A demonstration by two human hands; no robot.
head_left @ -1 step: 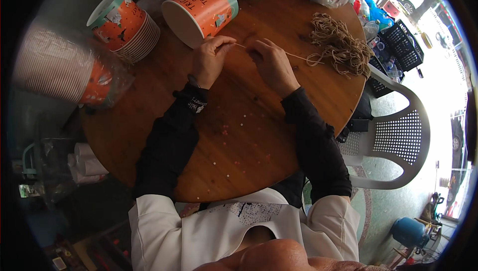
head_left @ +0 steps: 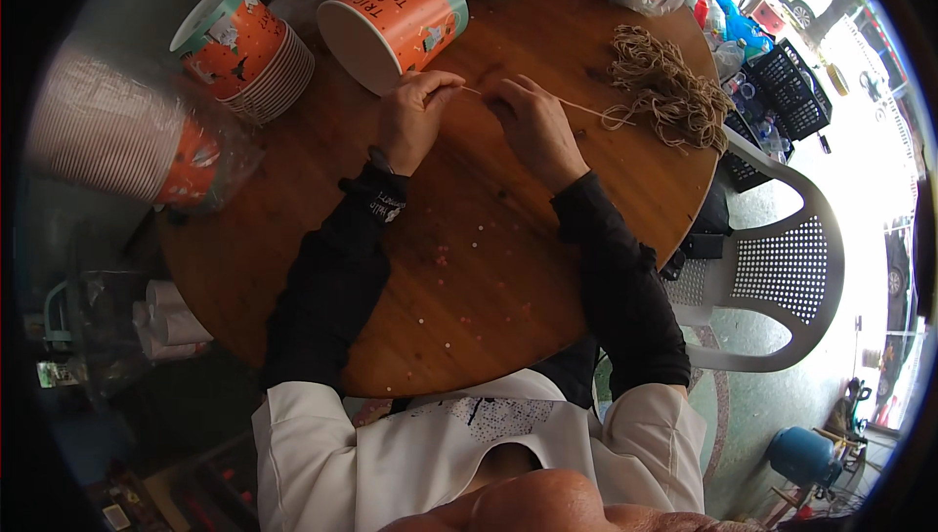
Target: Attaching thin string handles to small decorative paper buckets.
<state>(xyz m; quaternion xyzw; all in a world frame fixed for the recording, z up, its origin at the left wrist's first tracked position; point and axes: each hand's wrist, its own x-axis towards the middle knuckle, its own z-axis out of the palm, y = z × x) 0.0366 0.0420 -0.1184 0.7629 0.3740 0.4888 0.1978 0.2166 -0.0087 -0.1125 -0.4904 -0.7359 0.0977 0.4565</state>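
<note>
Starting at the near edge of the table (head_left: 508,258), find your two forearms extended forward and your hands apart, with a short length of string (head_left: 586,110) spanning the gap. Your left hand (head_left: 409,127) is pinched on the string between thumb and fingertips. Your right hand (head_left: 535,128) is curled in on it; some fingertips are hidden behind the knuckles.

Note the axis: the string runs crosswise, left to right, sloping slightly toward you at its right end. Past your right hand it forms a small loop beside the tangled heap of string (head_left: 664,83). The heap lies to the right and slightly beyond; your right hand is the nearer one. An orange tub (head_left: 408,19) lies tipped just beyond your left hand; whether they touch cannot be told.

Compare with the earlier frame: no shift is visible in the hands, string, heap or tub.
</note>
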